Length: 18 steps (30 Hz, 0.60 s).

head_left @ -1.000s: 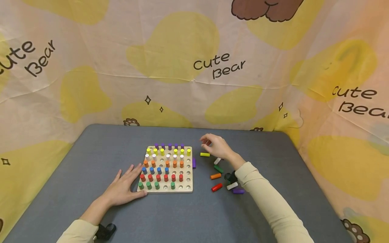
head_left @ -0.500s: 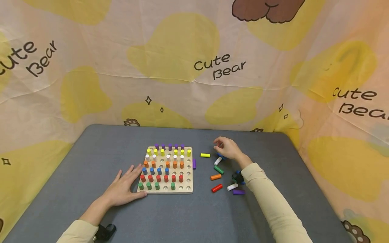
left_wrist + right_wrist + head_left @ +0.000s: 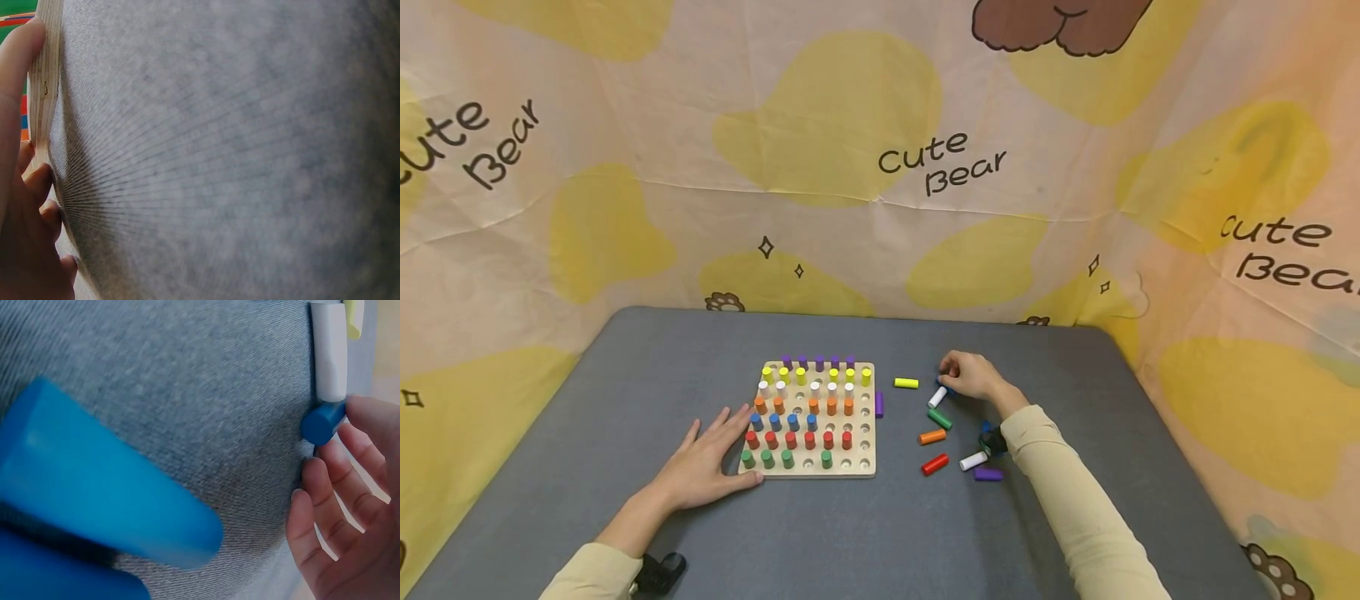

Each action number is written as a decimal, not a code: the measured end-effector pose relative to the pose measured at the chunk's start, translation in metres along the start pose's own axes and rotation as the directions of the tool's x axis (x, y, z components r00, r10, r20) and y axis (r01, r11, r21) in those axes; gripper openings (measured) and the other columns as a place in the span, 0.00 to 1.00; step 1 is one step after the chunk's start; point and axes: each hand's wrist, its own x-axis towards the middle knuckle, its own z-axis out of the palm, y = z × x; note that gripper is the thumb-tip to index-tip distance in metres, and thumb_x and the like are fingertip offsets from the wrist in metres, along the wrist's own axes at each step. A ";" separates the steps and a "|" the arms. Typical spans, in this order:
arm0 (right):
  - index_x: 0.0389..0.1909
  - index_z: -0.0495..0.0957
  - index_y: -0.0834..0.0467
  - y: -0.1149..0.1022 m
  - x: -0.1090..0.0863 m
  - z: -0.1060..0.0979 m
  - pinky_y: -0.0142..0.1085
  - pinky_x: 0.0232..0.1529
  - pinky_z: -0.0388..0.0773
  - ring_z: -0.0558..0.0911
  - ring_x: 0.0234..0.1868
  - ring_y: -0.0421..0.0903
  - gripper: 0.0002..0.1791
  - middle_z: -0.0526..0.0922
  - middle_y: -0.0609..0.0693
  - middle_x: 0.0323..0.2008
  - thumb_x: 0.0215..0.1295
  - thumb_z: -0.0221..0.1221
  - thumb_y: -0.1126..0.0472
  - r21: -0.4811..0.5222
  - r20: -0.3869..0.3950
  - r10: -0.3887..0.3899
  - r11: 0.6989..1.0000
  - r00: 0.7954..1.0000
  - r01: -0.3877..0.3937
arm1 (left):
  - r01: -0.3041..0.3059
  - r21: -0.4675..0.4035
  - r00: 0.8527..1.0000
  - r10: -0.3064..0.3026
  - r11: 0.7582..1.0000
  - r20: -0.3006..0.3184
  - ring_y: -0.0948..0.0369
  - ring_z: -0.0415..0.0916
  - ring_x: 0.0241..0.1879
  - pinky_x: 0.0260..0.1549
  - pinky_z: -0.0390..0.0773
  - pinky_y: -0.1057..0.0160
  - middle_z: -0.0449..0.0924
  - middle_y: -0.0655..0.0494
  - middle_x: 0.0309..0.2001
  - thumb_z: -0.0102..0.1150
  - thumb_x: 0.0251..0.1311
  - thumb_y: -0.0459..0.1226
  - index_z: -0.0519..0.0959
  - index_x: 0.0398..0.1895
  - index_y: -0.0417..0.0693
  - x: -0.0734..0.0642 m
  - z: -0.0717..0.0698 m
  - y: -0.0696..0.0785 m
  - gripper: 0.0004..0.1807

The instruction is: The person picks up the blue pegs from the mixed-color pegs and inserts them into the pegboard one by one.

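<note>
The right hand (image 3: 972,375) has moved away from beside the yellow peg (image 3: 906,383), shifted right, then come down. Raised 0.5 seconds ago, it now pinches 1 blue peg (image 3: 322,425) at the end of a white peg (image 3: 331,353). Beside the black wrist strap (image 3: 995,440), which has shifted too, another blue one (image 3: 987,427) has come partly into view.
</note>
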 end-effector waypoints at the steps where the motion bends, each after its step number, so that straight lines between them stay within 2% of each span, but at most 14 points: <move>1: 0.37 0.78 0.58 0.001 0.000 0.000 0.31 0.27 0.65 0.70 0.25 0.40 0.09 0.74 0.47 0.25 0.58 0.61 0.58 -0.004 0.002 -0.001 1.000 1.000 0.001 | -0.001 -0.001 1.000 0.001 1.000 -0.001 0.44 0.46 0.70 0.61 0.38 0.33 0.53 0.49 0.71 0.58 0.42 0.67 0.52 0.72 0.52 0.000 0.000 0.000 0.55; 18: 0.32 0.78 0.58 -0.001 -0.001 -0.001 0.32 0.29 0.67 0.71 0.25 0.39 0.04 0.76 0.46 0.24 0.58 0.60 0.61 -0.008 0.046 -0.016 1.000 0.999 0.017 | -0.004 -0.005 1.000 0.004 1.000 -0.008 0.44 0.46 0.70 0.62 0.39 0.34 0.53 0.49 0.70 0.60 0.42 0.66 0.53 0.71 0.51 -0.001 0.000 0.001 0.55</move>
